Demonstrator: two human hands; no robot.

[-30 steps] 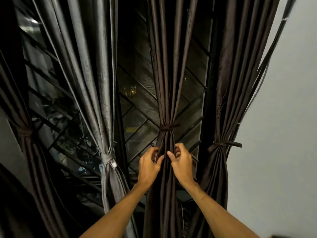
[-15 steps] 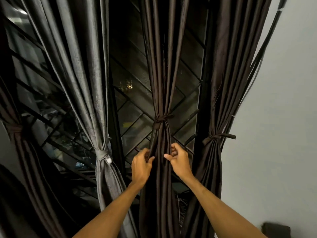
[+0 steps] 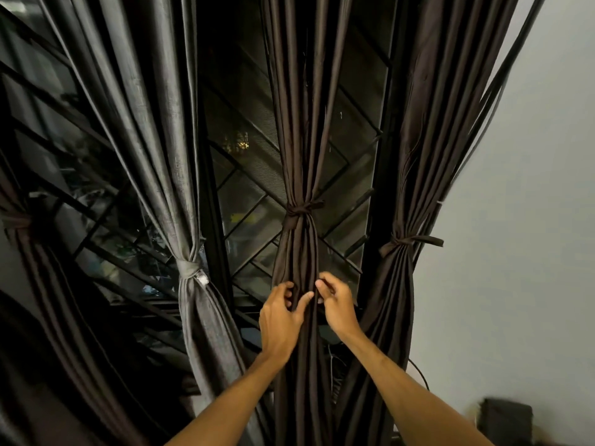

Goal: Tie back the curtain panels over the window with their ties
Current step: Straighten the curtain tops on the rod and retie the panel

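Dark window point(image 3: 244, 175) with a diagonal metal grille at the back, pale grey wall point(image 3: 515, 220) on the right. Four curtain panels hang over the window, each cinched by a knotted tie: far-left brown panel point(image 3: 48, 284) with far-left tie point(image 3: 16, 222), grey panel point(image 3: 154, 140) with grey tie point(image 3: 188, 268), middle brown panel point(image 3: 299, 123) with middle tie point(image 3: 299, 210), right brown panel point(image 3: 428, 123) with right tie point(image 3: 409, 242), one end of it sticking out sideways toward the wall. Both hands are on the middle brown panel, below the middle tie and not touching it. Left hand point(image 3: 278, 320) has fingers curled round the folds at the panel's left edge, thumb stretched across the front. Right hand point(image 3: 338, 304) has fingers bent, pinching a fold on the panel's right side. Left thumb tip sits just beside the right fingers, contact between them cannot be told. Both forearms reach up from the bottom edge. Blurred dark box point(image 3: 505, 420) sits low right against the wall, thin cable point(image 3: 418, 371) near the right brown panel's lower part
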